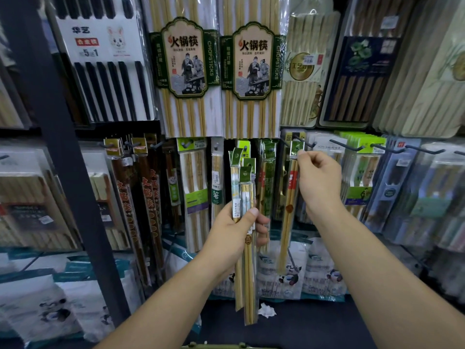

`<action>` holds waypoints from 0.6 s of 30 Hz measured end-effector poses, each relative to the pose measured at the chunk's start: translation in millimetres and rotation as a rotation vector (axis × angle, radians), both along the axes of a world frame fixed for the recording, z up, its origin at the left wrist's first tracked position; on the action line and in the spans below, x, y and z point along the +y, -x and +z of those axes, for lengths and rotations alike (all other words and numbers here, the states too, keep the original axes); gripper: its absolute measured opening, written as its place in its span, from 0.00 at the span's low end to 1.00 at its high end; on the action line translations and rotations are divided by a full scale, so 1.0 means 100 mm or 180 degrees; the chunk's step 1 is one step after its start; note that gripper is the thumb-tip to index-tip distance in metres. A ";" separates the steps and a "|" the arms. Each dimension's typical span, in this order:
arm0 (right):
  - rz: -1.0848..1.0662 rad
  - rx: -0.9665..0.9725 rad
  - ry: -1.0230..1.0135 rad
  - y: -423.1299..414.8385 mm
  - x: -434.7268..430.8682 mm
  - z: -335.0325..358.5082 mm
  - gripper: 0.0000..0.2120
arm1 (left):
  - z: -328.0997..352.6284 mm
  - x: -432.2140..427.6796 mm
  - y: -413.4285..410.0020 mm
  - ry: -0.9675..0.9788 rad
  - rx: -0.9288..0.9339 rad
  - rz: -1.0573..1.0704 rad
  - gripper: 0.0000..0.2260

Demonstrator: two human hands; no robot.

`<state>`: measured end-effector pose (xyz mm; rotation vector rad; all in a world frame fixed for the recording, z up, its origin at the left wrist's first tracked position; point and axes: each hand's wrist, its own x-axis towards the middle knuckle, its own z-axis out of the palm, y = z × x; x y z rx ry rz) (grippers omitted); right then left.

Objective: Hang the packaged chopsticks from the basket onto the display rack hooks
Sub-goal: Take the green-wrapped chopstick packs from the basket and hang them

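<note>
My left hand grips a bundle of slim chopstick packs with green header cards, held upright in front of the lower rack. My right hand pinches the green header of another chopstick pack, whose header sits at a dark rack hook. That pack hangs down with its red-banded bamboo sticks showing. I cannot tell whether the header hole is over the hook. The basket's rim just shows at the bottom edge.
Large boxed chopstick sets fill the upper rack. Bare dark hooks stick out right of my right hand. A dark upright post stands on the left. Bagged goods lie on the shelf below, with a crumpled paper scrap.
</note>
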<state>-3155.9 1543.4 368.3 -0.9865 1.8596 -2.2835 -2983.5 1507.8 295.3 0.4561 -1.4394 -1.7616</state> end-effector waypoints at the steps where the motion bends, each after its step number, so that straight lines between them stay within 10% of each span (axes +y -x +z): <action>1: -0.0015 -0.0004 -0.0005 0.02 -0.01 0.00 0.13 | 0.00 0.01 0.01 0.0038 -0.0022 0.0013 0.05; 7: -0.0037 -0.0046 -0.0010 0.09 -0.02 0.01 0.13 | -0.01 0.02 0.03 0.0108 -0.0048 -0.0012 0.06; 13: -0.0006 -0.0048 -0.0072 0.10 -0.04 -0.03 0.15 | -0.05 -0.02 0.05 -0.0114 -0.0094 0.0059 0.30; 18: -0.0008 -0.0027 -0.0098 0.12 -0.05 -0.03 0.16 | -0.02 -0.02 0.06 0.0051 -0.0170 0.0099 0.14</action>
